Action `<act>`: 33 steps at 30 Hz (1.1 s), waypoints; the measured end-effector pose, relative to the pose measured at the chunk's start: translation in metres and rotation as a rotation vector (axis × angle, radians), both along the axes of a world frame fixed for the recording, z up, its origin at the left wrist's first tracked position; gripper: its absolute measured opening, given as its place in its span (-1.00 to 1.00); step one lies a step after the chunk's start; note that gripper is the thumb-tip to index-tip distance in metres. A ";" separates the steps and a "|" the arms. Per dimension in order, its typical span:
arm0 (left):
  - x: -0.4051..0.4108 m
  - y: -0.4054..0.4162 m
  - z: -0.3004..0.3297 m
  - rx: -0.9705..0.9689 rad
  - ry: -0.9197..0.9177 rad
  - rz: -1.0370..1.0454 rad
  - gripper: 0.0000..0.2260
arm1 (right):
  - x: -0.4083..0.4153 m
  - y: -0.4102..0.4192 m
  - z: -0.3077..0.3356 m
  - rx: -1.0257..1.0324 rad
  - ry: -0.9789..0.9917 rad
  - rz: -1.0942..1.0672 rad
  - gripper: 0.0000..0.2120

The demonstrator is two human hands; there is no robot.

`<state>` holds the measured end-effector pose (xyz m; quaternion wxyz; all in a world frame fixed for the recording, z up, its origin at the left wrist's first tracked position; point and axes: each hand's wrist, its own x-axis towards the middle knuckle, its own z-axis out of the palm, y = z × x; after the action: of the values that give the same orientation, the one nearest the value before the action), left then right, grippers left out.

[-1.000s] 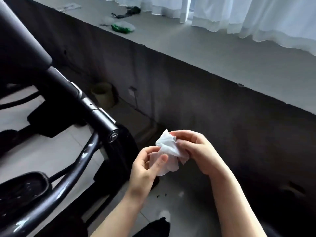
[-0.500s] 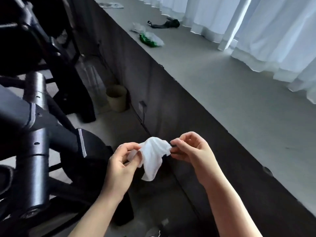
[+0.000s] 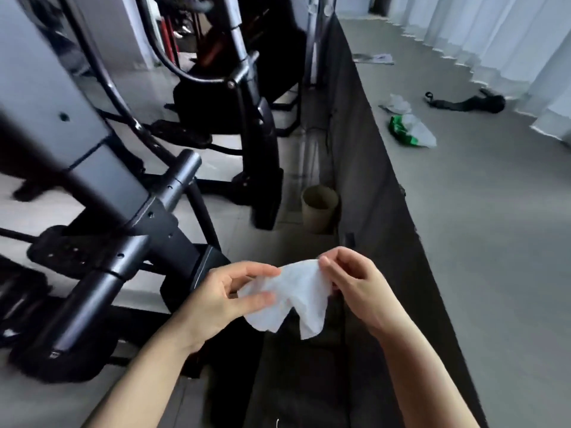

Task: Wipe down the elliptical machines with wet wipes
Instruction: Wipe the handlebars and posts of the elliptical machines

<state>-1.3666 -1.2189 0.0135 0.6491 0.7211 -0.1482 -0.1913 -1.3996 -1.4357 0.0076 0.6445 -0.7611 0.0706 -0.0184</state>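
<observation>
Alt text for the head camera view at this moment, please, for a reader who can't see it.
Two bare hands hold a white wet wipe spread between them, the left hand and the right hand each pinching an upper edge. Dark elliptical machines stand to the left; a grey ledge with a green-and-white packet runs along the right.

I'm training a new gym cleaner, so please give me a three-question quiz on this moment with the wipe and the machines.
1. True or false: the wet wipe is pressed against the elliptical machine.
2. Which hands hold the wipe? A) left hand only B) right hand only C) both
3. Fill in: on the ledge by the curtains lies a green and white ____.

Key
1. False: it hangs in the air between the hands, touching no machine.
2. C: each hand pinches one upper edge.
3. Packet, seemingly the wipes pack; its print is too small to read.
</observation>
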 end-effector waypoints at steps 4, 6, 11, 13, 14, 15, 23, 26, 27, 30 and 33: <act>0.026 -0.021 -0.001 -0.029 -0.048 0.275 -0.81 | 0.049 -0.004 0.003 0.022 -0.067 0.084 -0.63; 0.045 -0.026 -0.006 0.006 -0.062 0.344 -0.79 | 0.077 -0.001 0.004 0.044 -0.071 0.121 -0.59; 0.128 -0.023 -0.014 0.062 -0.014 0.537 -0.77 | 0.179 0.013 0.002 0.093 -0.084 0.077 -0.58; 0.172 -0.022 -0.017 0.027 -0.007 0.686 -0.79 | 0.225 0.021 0.001 0.089 -0.089 0.086 -0.57; 0.193 -0.023 -0.017 -0.022 -0.003 0.753 -0.80 | 0.247 0.024 0.003 0.092 -0.078 0.126 -0.58; 0.213 -0.023 -0.016 -0.073 -0.001 0.804 -0.80 | 0.269 0.027 0.006 0.107 -0.056 0.193 -0.60; 0.339 -0.022 0.006 -0.196 -0.065 0.823 -0.69 | 0.424 0.035 0.027 0.000 -0.099 0.192 -0.91; 0.365 -0.026 0.010 -0.222 -0.095 0.982 -0.73 | 0.468 0.048 0.033 -0.043 -0.122 0.278 -0.84; 0.374 -0.025 0.012 -0.228 -0.106 1.043 -0.75 | 0.484 0.053 0.034 -0.039 -0.123 0.315 -0.80; 0.406 -0.016 0.013 -0.255 -0.117 1.200 -0.84 | 0.533 0.072 0.036 0.033 -0.135 0.438 -0.57; 0.443 -0.011 0.015 -0.238 -0.194 1.348 -0.82 | 0.587 0.095 0.037 0.118 -0.126 0.552 -0.53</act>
<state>-0.9236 -1.2303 0.0286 0.6849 0.5937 0.2547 0.3369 -0.8126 -1.3406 0.0441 0.6716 -0.7100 -0.1784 0.1145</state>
